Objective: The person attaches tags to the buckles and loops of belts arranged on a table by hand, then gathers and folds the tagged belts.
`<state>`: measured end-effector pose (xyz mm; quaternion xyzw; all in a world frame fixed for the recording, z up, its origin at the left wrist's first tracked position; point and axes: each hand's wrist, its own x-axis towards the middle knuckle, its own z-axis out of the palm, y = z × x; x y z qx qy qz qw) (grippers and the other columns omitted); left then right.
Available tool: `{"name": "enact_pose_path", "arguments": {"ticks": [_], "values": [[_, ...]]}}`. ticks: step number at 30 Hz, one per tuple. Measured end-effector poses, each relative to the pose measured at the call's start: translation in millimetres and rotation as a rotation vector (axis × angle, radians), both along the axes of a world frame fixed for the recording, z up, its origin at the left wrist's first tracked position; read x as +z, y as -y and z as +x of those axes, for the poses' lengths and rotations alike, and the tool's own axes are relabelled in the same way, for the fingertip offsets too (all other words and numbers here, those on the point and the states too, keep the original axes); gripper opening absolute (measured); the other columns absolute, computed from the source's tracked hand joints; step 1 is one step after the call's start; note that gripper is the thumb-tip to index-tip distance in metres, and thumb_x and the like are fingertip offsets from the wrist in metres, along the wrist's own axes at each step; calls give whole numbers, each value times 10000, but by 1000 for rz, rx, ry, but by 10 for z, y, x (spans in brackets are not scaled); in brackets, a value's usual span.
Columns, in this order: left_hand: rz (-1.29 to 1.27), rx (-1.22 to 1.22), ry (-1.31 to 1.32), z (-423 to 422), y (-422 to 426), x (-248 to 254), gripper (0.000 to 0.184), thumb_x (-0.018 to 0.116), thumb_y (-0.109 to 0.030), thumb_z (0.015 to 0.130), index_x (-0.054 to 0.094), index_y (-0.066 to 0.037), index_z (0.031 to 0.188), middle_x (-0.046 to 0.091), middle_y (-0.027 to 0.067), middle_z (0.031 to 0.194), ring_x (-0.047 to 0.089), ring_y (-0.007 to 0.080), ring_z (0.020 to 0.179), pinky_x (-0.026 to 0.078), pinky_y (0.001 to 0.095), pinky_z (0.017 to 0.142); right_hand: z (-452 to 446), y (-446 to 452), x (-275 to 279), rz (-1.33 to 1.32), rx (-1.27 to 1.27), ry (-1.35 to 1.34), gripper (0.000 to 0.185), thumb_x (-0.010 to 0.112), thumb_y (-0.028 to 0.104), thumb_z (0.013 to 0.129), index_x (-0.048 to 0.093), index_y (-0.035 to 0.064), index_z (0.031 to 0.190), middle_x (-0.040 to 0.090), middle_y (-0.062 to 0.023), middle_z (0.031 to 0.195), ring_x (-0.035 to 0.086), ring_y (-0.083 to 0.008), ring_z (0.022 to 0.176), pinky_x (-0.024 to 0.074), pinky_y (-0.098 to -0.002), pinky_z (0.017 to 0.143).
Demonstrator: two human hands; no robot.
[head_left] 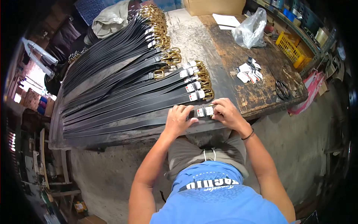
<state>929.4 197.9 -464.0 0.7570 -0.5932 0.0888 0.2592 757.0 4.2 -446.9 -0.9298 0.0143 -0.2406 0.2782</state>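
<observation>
At the table (219, 44), left hand (179, 120) and right hand (228, 114) pinch a belt (149, 122) beside its illegible red-and-white label (200, 112).

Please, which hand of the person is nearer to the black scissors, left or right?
The right hand is nearer. It holds the nearest belt beside its white label, to the left of the scissors; the left hand is on the same belt, farther left.

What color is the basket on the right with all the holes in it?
The basket is bright yellow; the head view shows it best.
</observation>
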Motion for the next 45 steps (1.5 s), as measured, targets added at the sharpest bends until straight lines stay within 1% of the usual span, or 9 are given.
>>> {"name": "enact_pose_path", "arguments": {"ticks": [6, 11, 15, 19, 22, 32, 36, 39, 45], "values": [[-1, 257, 245, 1042, -961, 209, 543, 760, -22, 561, 610, -108, 1076, 569, 81, 875, 575, 303, 839, 458, 405, 729, -38, 118, 826, -318, -29, 213, 269, 767, 48, 645, 573, 59, 830, 597, -119, 1162, 538, -332, 1125, 445, -436, 941], [-53, 464, 378, 1704, -1293, 342, 433, 718, -44, 604, 621, -155, 1010, 526, 69, 801, 566, 289, 792, 467, 414, 699, -242, 477, 927, -449, -148, 223, 221, 712, 12, 734, 540, 44, 867, 566, -153, 1221, 531, -360, 1146, 424, -433, 959], [-63, 293, 292, 1701, -940, 252, 503, 709, -35, 587, 616, -196, 1055, 506, 59, 794, 572, 271, 781, 497, 394, 671, -571, 719, 781, -333, -244, 93, 153, 631, 81, 860, 503, 33, 929, 511, -161, 1301, 461, -352, 1229, 362, -416, 1027], [-11, 156, 192, 1519, -728, 242, 546, 818, -348, 630, 637, -213, 1127, 529, 66, 822, 587, 269, 813, 512, 385, 697, -899, 934, 547, -252, -321, 14, 188, 644, -22, 796, 528, 24, 936, 543, -152, 1283, 471, -356, 1237, 341, -422, 1052], [22, 83, 135, 1412, -764, 262, 641, 696, -630, 624, 655, -181, 1080, 560, 91, 812, 616, 290, 789, 516, 397, 663, -947, 979, 465, -291, -285, -42, 177, 620, -13, 803, 498, 25, 926, 531, -165, 1287, 481, -336, 1217, 337, -401, 1051], [246, 376, 228, 1987, -1711, 466, 708, 675, -639, 617, 671, -199, 1172, 504, 88, 808, 524, 281, 807, 426, 411, 725, 328, 421, 537, -184, -74, 111, 240, 773, 119, 736, 582, 76, 874, 609, -105, 1209, 557, -318, 1120, 472, -389, 946], [390, 584, 120, 2044, -1970, 457, 786, 695, -644, 664, 606, -167, 1283, 548, 98, 1078, 488, 289, 1081, 335, 478, 992, 799, 297, 317, -180, -16, 139, 222, 740, 67, 731, 587, 69, 891, 587, -151, 1192, 537, -344, 1139, 453, -418, 957], [494, 669, -72, 1839, -1858, 255, 951, 666, -655, 702, 372, -164, 1461, 286, 155, 1526, 173, 350, 1441, 89, 561, 1151, 904, 325, -11, -168, -37, 113, 202, 736, 77, 731, 594, 67, 874, 562, -157, 1223, 515, -370, 1158, 445, -429, 955], [390, 628, -2, 1780, -1828, 117, 887, 640, -617, 757, 355, -178, 1472, 249, 144, 1553, 158, 342, 1448, 74, 543, 1157, 814, 334, 225, -92, -124, 82, 163, 746, 131, 749, 630, 66, 843, 573, -157, 1220, 514, -363, 1158, 423, -425, 976]]}}
